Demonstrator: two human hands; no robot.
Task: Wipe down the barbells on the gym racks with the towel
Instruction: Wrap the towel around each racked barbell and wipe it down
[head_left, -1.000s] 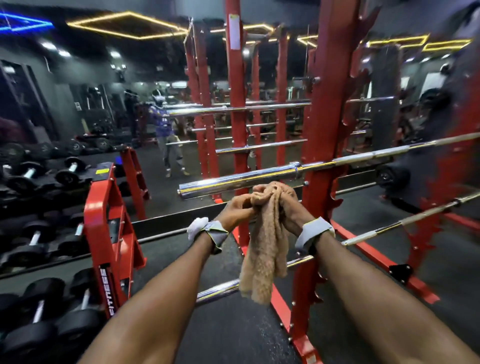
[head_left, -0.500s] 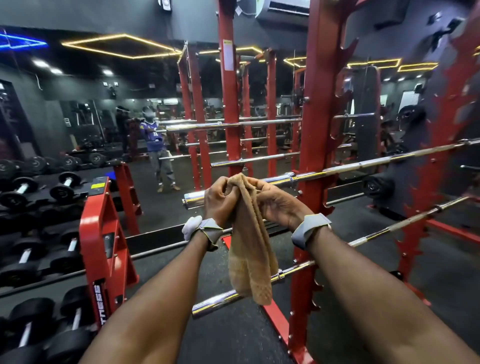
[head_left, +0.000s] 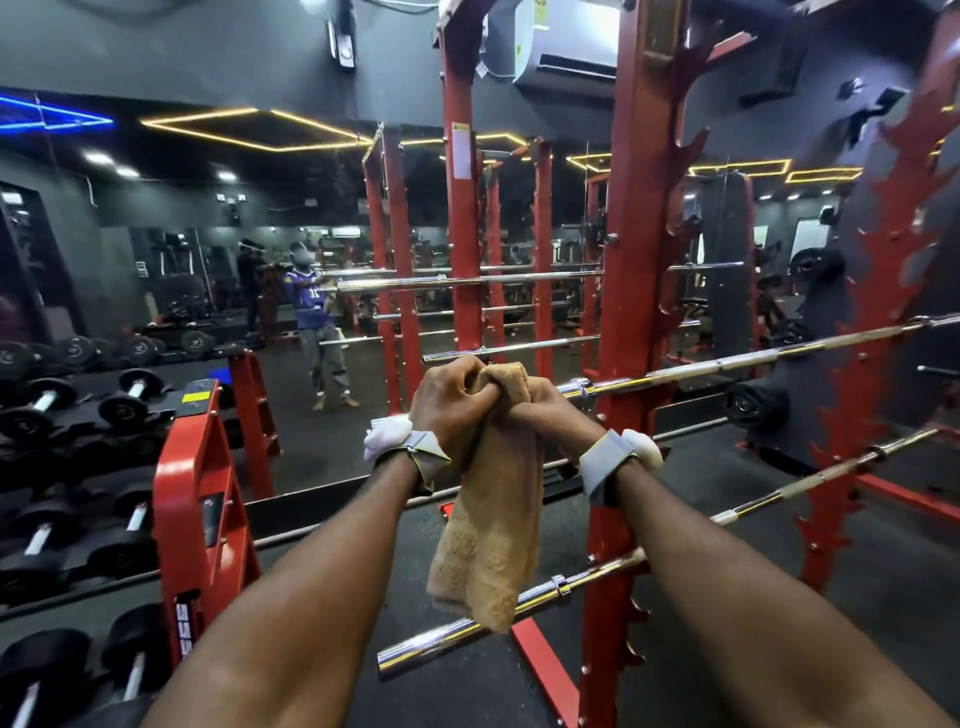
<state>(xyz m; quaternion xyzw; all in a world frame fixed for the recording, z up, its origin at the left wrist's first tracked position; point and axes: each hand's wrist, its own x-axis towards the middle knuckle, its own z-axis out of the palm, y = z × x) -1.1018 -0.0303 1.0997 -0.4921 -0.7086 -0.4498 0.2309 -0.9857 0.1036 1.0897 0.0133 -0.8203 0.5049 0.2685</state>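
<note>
Both hands, left hand (head_left: 451, 391) and right hand (head_left: 545, 410), fingers curled, gripping towel (head_left: 491, 525)

The towel (head_left: 488, 525) is rough, nubby tan terry cloth; the barbells (head_left: 737, 364) are glossy chromed metal; the rack (head_left: 626, 291) is smooth red-painted metal.

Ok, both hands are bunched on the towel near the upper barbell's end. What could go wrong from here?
The loose tail of the towel hangs in front of the lower barbell and might snag on its collar. Wiping rightward along the upper barbell would bring the right hand toward the red rack upright, where knuckles could hit its hooks. The left hand and towel hide that barbell's end, so contact is unconfirmed.
</note>
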